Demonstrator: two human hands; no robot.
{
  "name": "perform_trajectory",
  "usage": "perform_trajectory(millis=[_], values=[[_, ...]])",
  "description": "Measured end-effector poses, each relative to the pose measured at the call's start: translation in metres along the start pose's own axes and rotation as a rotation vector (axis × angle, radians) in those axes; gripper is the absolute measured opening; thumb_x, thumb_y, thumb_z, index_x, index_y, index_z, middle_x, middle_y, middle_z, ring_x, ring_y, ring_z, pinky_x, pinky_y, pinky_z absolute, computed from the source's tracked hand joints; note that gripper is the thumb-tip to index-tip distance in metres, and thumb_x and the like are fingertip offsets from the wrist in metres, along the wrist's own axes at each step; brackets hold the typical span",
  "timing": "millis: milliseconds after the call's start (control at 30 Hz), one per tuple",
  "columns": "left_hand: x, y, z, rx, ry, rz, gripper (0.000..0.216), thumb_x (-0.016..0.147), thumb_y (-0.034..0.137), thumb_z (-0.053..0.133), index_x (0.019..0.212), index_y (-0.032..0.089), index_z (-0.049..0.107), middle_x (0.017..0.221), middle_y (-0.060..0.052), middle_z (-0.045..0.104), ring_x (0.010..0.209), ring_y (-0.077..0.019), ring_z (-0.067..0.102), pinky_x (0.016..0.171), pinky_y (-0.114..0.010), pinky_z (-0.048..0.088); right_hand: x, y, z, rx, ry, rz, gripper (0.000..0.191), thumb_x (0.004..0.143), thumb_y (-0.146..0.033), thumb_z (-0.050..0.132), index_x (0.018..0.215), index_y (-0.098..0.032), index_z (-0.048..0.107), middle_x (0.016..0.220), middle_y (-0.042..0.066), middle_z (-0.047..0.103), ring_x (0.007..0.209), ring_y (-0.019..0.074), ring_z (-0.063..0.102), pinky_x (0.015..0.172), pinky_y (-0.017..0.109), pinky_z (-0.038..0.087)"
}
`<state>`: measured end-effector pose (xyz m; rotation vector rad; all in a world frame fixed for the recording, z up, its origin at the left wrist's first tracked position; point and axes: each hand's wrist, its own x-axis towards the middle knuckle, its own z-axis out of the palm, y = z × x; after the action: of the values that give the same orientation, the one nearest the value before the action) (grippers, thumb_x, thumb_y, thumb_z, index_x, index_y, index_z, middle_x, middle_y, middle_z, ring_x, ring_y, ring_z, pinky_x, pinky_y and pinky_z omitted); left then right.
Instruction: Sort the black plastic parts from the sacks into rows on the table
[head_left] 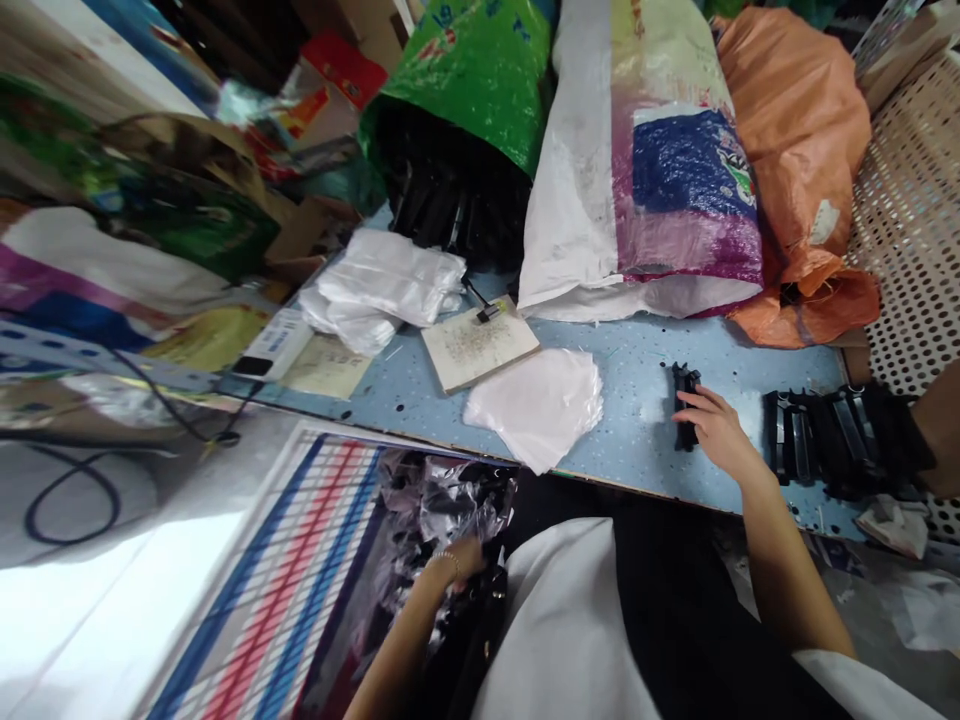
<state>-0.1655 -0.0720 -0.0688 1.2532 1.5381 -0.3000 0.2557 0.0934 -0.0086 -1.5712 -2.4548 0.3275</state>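
Observation:
My right hand (716, 428) is at a small black plastic piece (684, 405) on the blue worktable, its fingertips closed on the piece's right side. What the piece is I cannot make out. To the right of that hand lies a row of similar black pieces (840, 438) packed side by side. Below the table's front edge, my left hand (466, 560) is smeared by motion, over a striped woven bag (259, 590) that holds several clear-wrapped dark items (457, 495). Whether its fingers hold anything does not show. A stack of thin white plastic bags (538, 405) lies between the hands on the table.
A green sack (472, 80) with black pieces inside, a white printed sack (577, 200) and an orange sack (795, 130) line the table's back. A cardboard-like pad (480, 345) and folded white bags (390, 275) lie left. A perforated panel (911, 200) bounds the right.

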Motion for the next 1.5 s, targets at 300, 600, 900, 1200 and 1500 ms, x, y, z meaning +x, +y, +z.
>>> perform_trajectory(millis=[300, 600, 900, 1200, 1500], values=[[0.064, 0.151, -0.071, 0.055, 1.033, 0.529, 0.01, 0.087, 0.017, 0.062, 0.092, 0.017, 0.071, 0.107, -0.014, 0.066, 0.103, -0.0259, 0.064, 0.095, -0.039, 0.051, -0.028, -0.01, 0.009, -0.113, 0.083, 0.526, 0.073, 0.082, -0.049, 0.065, 0.138, -0.004, 0.05, 0.115, 0.026, 0.061, 0.106, 0.0407, 0.059, 0.088, 0.054, 0.049], [0.088, 0.13, -0.1, -0.668, 0.754, 0.485, 0.014, 0.076, 0.027, 0.069, 0.073, 0.019, 0.058, 0.06, 0.004, 0.059, 0.055, -0.0118, 0.055, 0.055, -0.024, 0.045, -0.007, -0.064, 0.01, 1.636, -0.158, 0.639, 0.05, 0.076, -0.058, 0.06, 0.104, -0.017, 0.068, 0.095, 0.01, 0.072, 0.069, 0.0179, 0.061, 0.055, 0.028, 0.047], [0.077, 0.121, -0.092, -0.184, 1.051, 0.689, 0.034, 0.086, 0.007, 0.045, 0.108, 0.015, 0.07, 0.121, -0.013, 0.068, 0.116, -0.0235, 0.063, 0.105, -0.043, 0.05, 0.023, -0.129, 0.055, 2.198, -0.667, 0.719, 0.049, 0.087, -0.05, 0.057, 0.111, -0.007, 0.065, 0.077, 0.006, 0.067, 0.047, 0.0071, 0.041, 0.039, 0.016, 0.043], [0.021, 0.14, -0.018, 0.014, 0.909, 1.24, 0.06, 0.096, 0.005, 0.039, 0.152, 0.026, 0.038, 0.136, -0.012, 0.059, 0.124, -0.0194, 0.058, 0.103, -0.037, 0.054, 0.026, -0.14, 0.064, 1.663, -0.206, 0.525, 0.039, 0.09, -0.056, 0.051, 0.096, -0.021, 0.065, 0.087, 0.005, 0.069, 0.072, 0.0158, 0.063, 0.066, 0.029, 0.059], [-0.051, 0.103, -0.042, -0.066, 0.716, 0.994, 0.047, 0.096, 0.019, 0.052, 0.143, 0.027, 0.053, 0.133, -0.011, 0.064, 0.124, -0.0228, 0.06, 0.108, -0.043, 0.05, -0.019, -0.165, 0.007, 1.249, -0.432, 0.065, 0.05, 0.089, -0.035, 0.065, 0.138, -0.026, 0.055, 0.126, 0.009, 0.066, 0.113, 0.0241, 0.065, 0.102, 0.044, 0.051]])
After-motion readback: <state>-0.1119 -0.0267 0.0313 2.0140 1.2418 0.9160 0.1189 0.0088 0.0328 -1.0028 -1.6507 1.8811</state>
